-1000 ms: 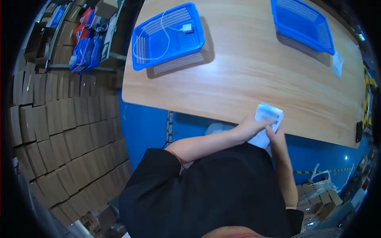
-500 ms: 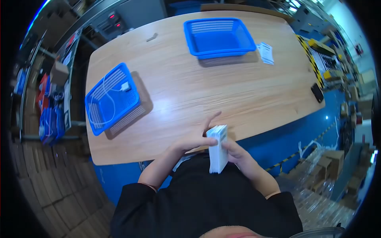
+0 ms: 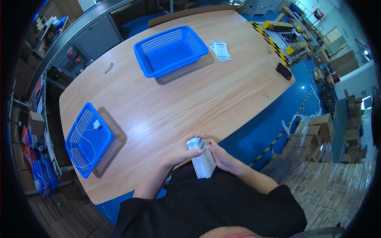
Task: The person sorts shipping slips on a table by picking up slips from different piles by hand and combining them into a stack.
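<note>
A thick stack of white printed leaflets [image 3: 203,164] stands upright in front of my body, close to the table's near edge. My left hand [image 3: 180,152] is closed around its upper left side, with the thumb lying across the face. My right hand [image 3: 221,157] grips the stack from the right, its fingertips near the top edge and partly hidden behind the leaflets. A smaller pile of similar leaflets [image 3: 221,50] lies fanned out on the far part of the wooden table [image 3: 166,107].
A blue plastic basket [image 3: 170,52] sits on the table's far side. On the left, another blue basket [image 3: 88,139] holds a white cable with a plug. A black phone [image 3: 283,71] lies at the right corner. Wrapped cardboard boxes [image 3: 313,135] stand on the floor to the right.
The camera view has turned right, so the table and baskets appear shifted left. My left index finger, stretched out before, is now folded around the stack, which leans more.
</note>
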`<state>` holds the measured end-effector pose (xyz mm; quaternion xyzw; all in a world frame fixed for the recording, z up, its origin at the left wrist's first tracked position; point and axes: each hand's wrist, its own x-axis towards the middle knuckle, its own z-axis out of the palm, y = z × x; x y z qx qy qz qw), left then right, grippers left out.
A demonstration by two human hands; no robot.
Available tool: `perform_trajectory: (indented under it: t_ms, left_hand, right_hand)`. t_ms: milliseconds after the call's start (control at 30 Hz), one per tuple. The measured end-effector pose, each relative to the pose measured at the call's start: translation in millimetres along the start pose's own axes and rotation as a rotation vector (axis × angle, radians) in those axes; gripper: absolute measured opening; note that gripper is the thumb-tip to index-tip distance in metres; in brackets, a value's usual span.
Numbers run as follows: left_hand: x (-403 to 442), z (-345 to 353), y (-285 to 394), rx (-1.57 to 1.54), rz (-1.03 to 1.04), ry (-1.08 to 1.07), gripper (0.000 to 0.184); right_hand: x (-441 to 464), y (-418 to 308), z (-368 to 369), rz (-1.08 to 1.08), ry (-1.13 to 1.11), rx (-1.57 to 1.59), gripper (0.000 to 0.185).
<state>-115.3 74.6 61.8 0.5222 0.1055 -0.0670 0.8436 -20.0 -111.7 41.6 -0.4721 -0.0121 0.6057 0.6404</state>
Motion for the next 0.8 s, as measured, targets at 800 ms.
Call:
perform_trajectory:
  t_ms: [800]
  left_hand:
    - [85,-150,4,1.705,0.035,0.456,0.012]
  right_hand:
    - [69,-133,-1,-0.467,0.080,0.001,0.040]
